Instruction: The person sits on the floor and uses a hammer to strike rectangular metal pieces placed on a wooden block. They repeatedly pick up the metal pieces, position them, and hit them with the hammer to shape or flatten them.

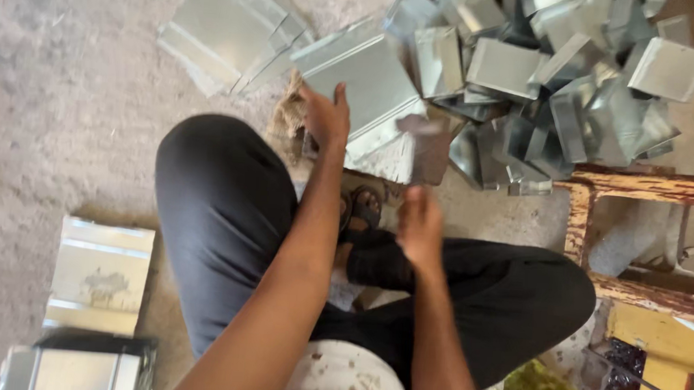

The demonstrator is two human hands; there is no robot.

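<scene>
I sit cross-legged on the floor in black trousers. My left hand point(326, 116) presses flat on the near edge of a folded sheet-metal piece point(367, 78) that lies in front of my knees. A scrap of frayed brown cloth point(287, 113) lies just left of that hand. My right hand point(420, 224) is closed in a fist above my shin, gripping a tool whose dark, blurred block-shaped head point(428, 148) hovers over the sheet's right corner. The tool's handle is hidden by the fist.
A heap of several bent sheet-metal pieces point(551, 71) fills the floor ahead and to the right. More flat sheets point(224, 28) lie ahead left, and a stack point(97, 275) by my left knee. A worn wooden stool point(653, 241) stands at my right.
</scene>
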